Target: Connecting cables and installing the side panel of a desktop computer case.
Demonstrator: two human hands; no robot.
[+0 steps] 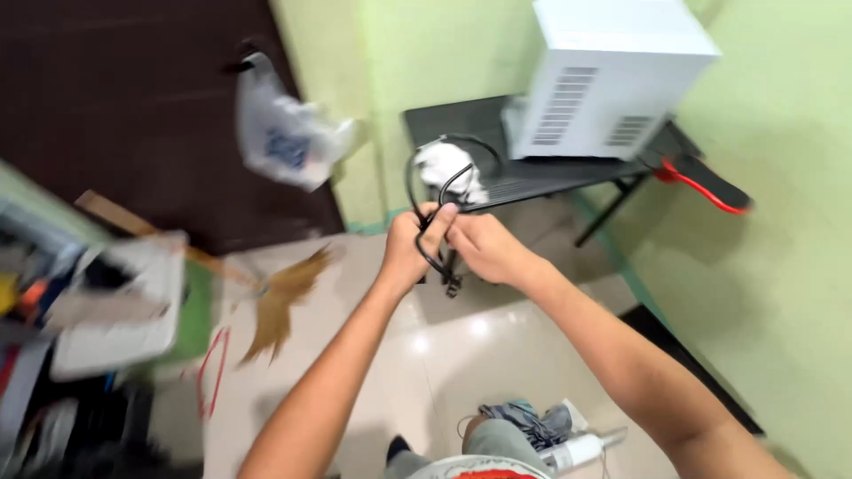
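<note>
A black power cable [415, 174] is looped up in front of me. My left hand [407, 249] is closed around the loop, thumb up against it. My right hand [484, 248] grips the same cable from the right, fingers pinching it close to the left hand. The cable's plug end [452, 285] hangs just below both hands. Behind the loop lies a white crumpled item [453, 168] on a black table [532, 177].
A white microwave [612, 75] stands on the black table by the green wall. A red-and-black handle [706, 182] juts off the table's right end. A white plastic bag [284, 137] hangs on the dark door. A broom [275, 297] lies left; cluttered shelves sit far left.
</note>
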